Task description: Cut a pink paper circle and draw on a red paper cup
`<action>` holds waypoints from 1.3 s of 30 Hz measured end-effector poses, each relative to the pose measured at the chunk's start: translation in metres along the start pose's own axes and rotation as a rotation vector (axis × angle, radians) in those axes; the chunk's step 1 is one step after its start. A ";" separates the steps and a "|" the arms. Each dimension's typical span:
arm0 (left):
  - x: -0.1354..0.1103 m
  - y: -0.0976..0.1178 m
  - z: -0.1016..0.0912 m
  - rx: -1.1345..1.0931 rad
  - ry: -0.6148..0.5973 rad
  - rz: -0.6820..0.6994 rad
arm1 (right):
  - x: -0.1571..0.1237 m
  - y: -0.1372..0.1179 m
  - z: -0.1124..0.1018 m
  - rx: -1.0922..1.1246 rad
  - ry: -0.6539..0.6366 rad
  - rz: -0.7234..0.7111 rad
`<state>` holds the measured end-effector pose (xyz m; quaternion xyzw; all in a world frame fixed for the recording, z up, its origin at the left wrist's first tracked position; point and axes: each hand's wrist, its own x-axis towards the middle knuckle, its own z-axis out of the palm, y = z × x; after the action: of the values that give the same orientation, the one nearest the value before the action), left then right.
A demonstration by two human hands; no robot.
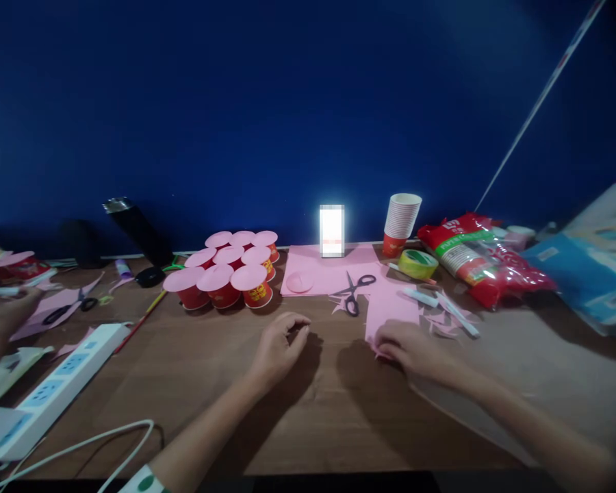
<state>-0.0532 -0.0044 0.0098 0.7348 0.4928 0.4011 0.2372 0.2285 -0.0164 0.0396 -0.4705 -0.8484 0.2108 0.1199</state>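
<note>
My right hand (405,348) has its fingers closed on the near left corner of a pink paper sheet (390,308), which lies on the table. Over bare wood to the left, my left hand (282,346) hovers with curved fingers, a small gap between thumb and forefinger, and nothing held. Black-handled scissors (354,293) lie spread beyond and between the hands. Behind them is a larger pink sheet (328,267) bearing a cut pink circle (300,282). Red paper cups (223,296) stand in rows at the left, each topped with a pink disc (228,256).
A bright-screened phone (332,231) stands at the back. On the right are stacked paper cups (402,219), a yellow-green tape roll (417,264), a marker (459,313), paper scraps and a red cup bag (485,263). A power strip (61,387) and another person's hand (0,318) are left.
</note>
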 end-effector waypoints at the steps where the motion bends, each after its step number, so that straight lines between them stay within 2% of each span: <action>1: 0.004 0.005 0.000 -0.008 -0.004 0.011 | -0.006 0.017 -0.013 -0.002 0.062 0.034; 5: 0.027 0.016 0.016 -0.049 -0.006 0.043 | -0.027 0.086 -0.058 -0.117 0.365 0.276; 8: 0.038 0.015 0.039 -0.088 0.038 0.047 | -0.042 0.123 -0.076 -0.238 0.389 0.427; 10: 0.039 0.012 0.053 -0.123 0.077 0.057 | -0.051 0.135 -0.079 -0.308 0.367 0.461; 14: 0.031 0.006 0.064 -0.105 0.103 0.086 | -0.059 0.125 -0.065 -0.342 0.392 0.342; 18: 0.027 0.004 0.062 -0.105 0.121 0.083 | -0.050 0.096 -0.035 -0.320 0.301 0.167; 21: 0.028 0.004 0.061 -0.112 0.125 0.069 | -0.044 0.091 -0.020 -0.385 0.286 0.165; 26: 0.027 0.004 0.062 -0.123 0.071 0.053 | -0.054 0.123 -0.028 -0.415 0.354 0.265; 29: 0.026 0.004 0.062 -0.117 0.046 0.049 | -0.062 0.132 -0.037 -0.483 0.330 0.294; 34: 0.026 0.003 0.062 -0.097 0.036 0.066 | -0.049 0.108 -0.033 -0.573 0.429 0.240; 39: 0.025 0.002 0.062 -0.057 0.029 0.074 | -0.012 0.084 -0.027 -0.537 0.393 0.135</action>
<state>0.0041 0.0208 -0.0145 0.7395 0.4571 0.4340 0.2362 0.3084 0.0191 0.0242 -0.5721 -0.8012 -0.1073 0.1386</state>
